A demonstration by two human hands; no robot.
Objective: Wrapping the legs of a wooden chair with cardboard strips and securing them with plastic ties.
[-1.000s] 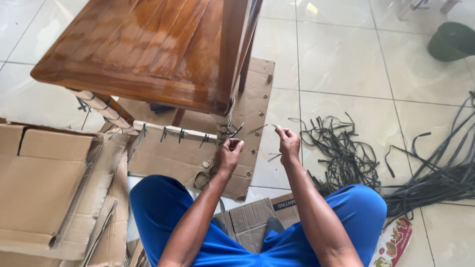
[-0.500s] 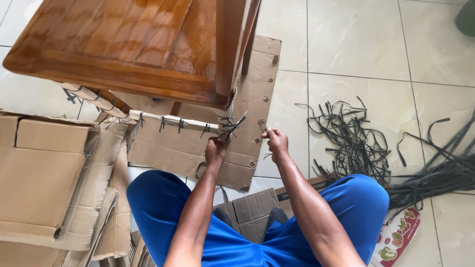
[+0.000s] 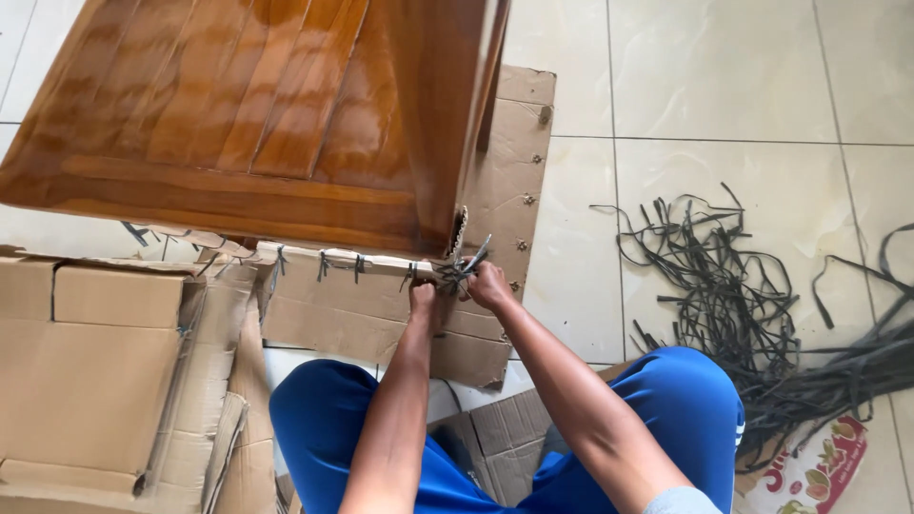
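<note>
A brown wooden chair (image 3: 267, 124) stands on the tiled floor, its lower rail wrapped in cardboard (image 3: 352, 262) and tied with black straps. My left hand (image 3: 424, 298) presses against the wrapped rail near the chair leg. My right hand (image 3: 487, 284) is closed beside it, pinching the ends of a black strap knot (image 3: 457, 271) at the leg corner. Both hands nearly touch each other at the knot.
Flattened cardboard boxes (image 3: 95, 371) lie at the left and a cardboard sheet (image 3: 505, 190) under the chair. A tangle of black straps (image 3: 724, 286) spreads on the tiles at the right, with a printed bag (image 3: 809, 471) near my right knee.
Both hands have moved in from apart to the knot at the chair leg, drawing the strap tight. The view has shifted closer to the chair.
</note>
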